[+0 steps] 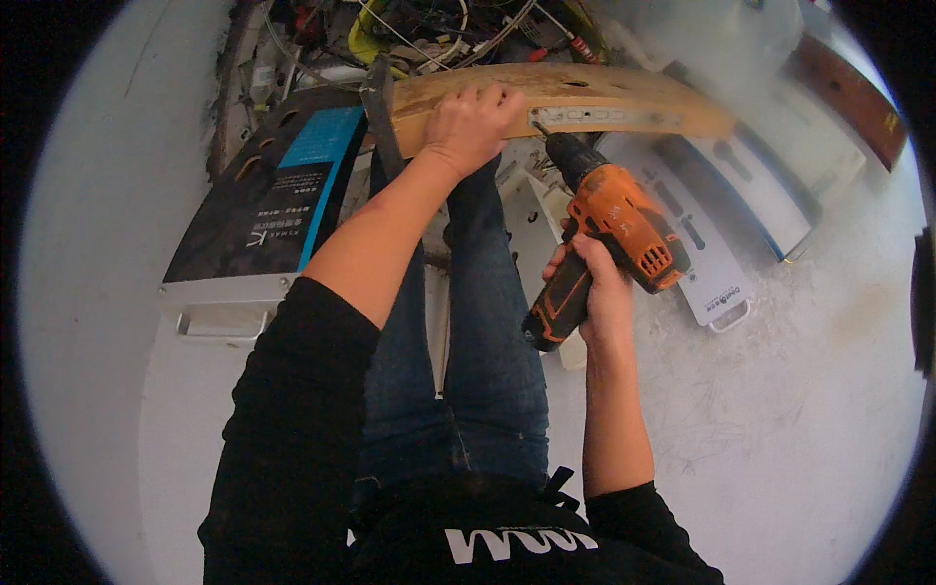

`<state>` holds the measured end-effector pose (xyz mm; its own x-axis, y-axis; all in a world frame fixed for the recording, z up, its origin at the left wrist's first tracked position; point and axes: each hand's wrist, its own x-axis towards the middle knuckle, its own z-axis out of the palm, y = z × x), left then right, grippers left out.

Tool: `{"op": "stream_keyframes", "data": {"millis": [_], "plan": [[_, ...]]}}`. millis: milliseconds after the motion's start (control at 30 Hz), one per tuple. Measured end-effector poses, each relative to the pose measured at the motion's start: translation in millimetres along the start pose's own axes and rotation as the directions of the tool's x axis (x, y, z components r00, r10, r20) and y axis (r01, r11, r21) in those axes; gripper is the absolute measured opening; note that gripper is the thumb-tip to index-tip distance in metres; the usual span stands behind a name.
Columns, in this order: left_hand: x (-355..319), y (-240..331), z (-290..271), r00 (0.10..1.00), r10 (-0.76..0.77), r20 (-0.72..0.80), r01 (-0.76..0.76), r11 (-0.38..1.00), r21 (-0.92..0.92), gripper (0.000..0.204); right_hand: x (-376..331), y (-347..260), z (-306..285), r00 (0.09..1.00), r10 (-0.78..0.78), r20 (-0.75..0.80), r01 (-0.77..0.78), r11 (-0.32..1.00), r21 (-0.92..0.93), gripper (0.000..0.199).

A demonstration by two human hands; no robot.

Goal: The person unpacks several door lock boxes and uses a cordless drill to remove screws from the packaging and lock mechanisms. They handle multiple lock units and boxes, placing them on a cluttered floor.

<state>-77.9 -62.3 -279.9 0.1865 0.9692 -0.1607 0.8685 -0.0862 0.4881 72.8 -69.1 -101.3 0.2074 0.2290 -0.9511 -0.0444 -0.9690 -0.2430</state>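
My right hand (606, 288) is wrapped round the grip of an orange and black cordless drill (624, 214), held tilted with its chuck up and to the left. The drill's bit points at the near end of a pale metal strip (590, 115) set in the edge of a long wooden board (624, 88). Whether the bit touches the strip I cannot tell. Just left of the strip, my left hand (473, 127) grips the board's edge with curled fingers. The board lies crosswise beyond my knees.
To the left sits a black case (249, 219) with a blue stripe and metal handle. White panels with dark slots (682, 219) lie at right, a brown board (846, 97) beyond them. Tools and cables crowd a yellow-rimmed container (366, 34) at the far side.
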Motion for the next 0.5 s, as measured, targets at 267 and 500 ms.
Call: {"op": "stream_keyframes", "data": {"millis": [267, 500], "plan": [[-3.7, 2.2, 6.8, 0.997, 0.031, -0.066, -0.028, 0.998, 0.048, 0.046, -17.7, 7.4, 55.2, 0.996, 0.085, 0.04, -0.093, 0.95, 0.297, 0.036], [-4.6, -1.1, 10.8, 0.999, 0.016, -0.05, -0.014, 0.999, 0.048, 0.044, -13.7, 20.8, 58.7, 1.0, 0.012, 0.013, -0.015, 0.955, 0.298, 0.026]]}}
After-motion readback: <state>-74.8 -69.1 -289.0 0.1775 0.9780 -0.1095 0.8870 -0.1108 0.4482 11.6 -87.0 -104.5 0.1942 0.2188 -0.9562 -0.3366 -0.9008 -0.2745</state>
